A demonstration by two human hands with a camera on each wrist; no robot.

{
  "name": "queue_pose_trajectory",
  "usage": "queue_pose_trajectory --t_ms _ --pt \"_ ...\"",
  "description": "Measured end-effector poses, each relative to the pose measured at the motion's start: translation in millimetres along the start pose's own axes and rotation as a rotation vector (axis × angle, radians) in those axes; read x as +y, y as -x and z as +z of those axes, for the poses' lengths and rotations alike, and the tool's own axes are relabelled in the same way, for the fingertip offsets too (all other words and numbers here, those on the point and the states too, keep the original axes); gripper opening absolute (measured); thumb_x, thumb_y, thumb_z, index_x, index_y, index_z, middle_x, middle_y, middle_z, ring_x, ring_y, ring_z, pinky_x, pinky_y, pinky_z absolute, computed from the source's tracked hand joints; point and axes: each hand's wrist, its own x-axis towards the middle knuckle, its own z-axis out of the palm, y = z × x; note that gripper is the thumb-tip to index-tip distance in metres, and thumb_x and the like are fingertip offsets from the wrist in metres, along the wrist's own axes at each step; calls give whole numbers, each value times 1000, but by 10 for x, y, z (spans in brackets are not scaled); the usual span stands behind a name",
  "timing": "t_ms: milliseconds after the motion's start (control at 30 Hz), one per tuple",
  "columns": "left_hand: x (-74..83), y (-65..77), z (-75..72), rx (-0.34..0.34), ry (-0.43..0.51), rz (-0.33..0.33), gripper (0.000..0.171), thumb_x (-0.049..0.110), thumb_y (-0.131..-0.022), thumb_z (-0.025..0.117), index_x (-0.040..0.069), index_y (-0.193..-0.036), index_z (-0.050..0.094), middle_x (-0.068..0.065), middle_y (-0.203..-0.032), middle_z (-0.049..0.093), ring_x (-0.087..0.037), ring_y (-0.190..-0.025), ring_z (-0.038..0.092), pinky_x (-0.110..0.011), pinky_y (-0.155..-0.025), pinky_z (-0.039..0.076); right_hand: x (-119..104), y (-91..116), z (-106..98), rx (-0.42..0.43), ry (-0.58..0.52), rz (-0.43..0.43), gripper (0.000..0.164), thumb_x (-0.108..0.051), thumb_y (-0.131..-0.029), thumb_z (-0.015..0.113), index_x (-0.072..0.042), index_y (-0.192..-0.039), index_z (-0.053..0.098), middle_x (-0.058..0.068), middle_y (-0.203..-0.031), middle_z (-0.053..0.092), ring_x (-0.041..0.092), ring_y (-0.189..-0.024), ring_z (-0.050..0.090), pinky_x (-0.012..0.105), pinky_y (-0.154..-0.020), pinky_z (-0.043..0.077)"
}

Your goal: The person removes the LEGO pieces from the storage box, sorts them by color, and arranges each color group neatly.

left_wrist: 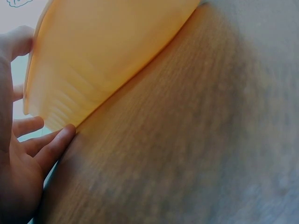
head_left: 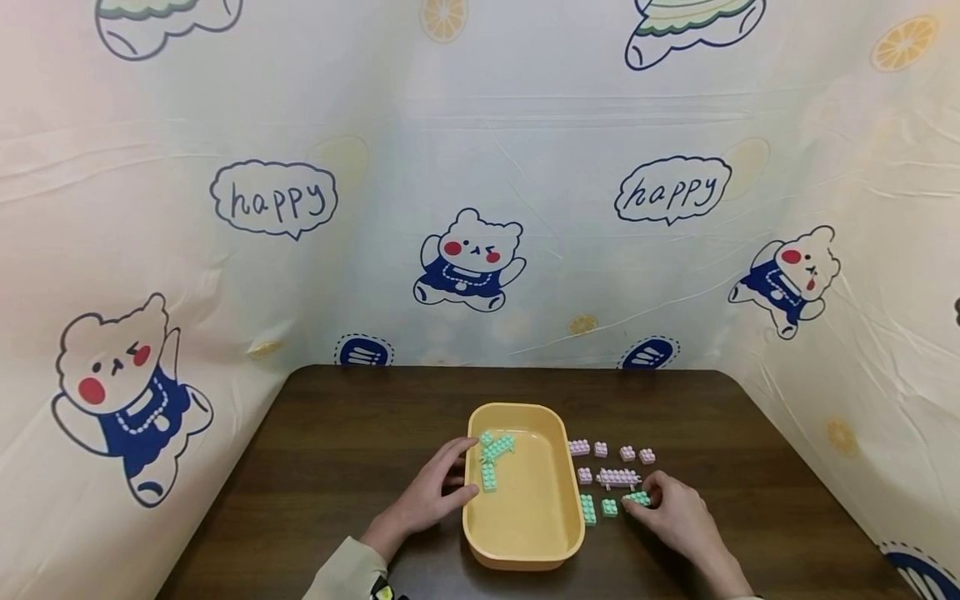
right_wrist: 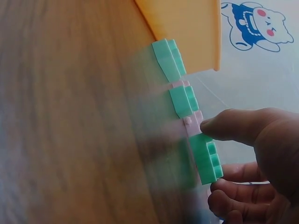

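A yellow plastic bin (head_left: 525, 533) stands mid-table with several mint-green building bricks (head_left: 497, 450) inside at its left. My left hand (head_left: 429, 496) rests against the bin's left side, its fingers spread along the wall (left_wrist: 107, 51). Right of the bin, my right hand (head_left: 678, 512) pinches a mint-green brick (head_left: 637, 498) by its ends, thumb on one and fingers on the other. In the right wrist view this brick (right_wrist: 205, 161) is low over the table. Two more green bricks, a long one (head_left: 588, 510) and a small one (head_left: 610, 508), lie between hand and bin.
Behind the green bricks lie several pink ones: a long piece with side pegs (head_left: 618, 477), small bricks (head_left: 627, 453) and one longer brick (head_left: 579, 447) close against the bin. The dark wooden table (head_left: 360, 400) meets a printed cloth backdrop (head_left: 555, 317) at back and sides.
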Motion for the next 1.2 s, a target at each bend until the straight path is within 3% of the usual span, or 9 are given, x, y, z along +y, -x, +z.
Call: queue_pose_trajectory --t_ms 567,800,933,1067,1200 --pt "-9 -3 -6 1 -8 -12 64 24 -93 65 16 -149 35 -3 -151 33 -24 -121 54 -26 -89 54 21 2 4 -24 -2 14 40 -47 -73 81 -14 -88 63 -4 -73 57 12 -65 51 30 -58 41" --pt "8 -4 -1 -17 2 -9 65 24 -94 64 13 -150 34 -4 -151 33 -26 -122 54 -25 -90 54 -24 -12 -191 -52 10 16 55 -57 -73 78 -9 -97 67 -1 -79 62 13 -71 55 34 -62 46" --pt "19 -2 -17 -8 -5 -15 64 23 -94 65 17 -150 35 -4 -151 33 -24 -122 54 -25 -90 53 -196 -103 -323 21 -20 -69 53 -52 -76 78 -7 -101 68 2 -85 65 16 -77 59 37 -68 50" --pt "18 0 -25 1 -11 -8 63 23 -94 65 20 -149 35 -3 -151 34 -24 -121 55 -25 -90 54 -499 -267 -312 85 -84 -203 40 -41 -78 80 -9 -100 68 4 -88 67 17 -77 61 33 -68 51" --pt "1 7 2 -9 4 21 64 21 -94 64 15 -150 33 -7 -151 34 -27 -120 55 -27 -89 55 -848 -420 -210 56 -133 -287 37 -37 -79 79 -11 -102 67 5 -91 67 12 -70 57 29 -64 50"
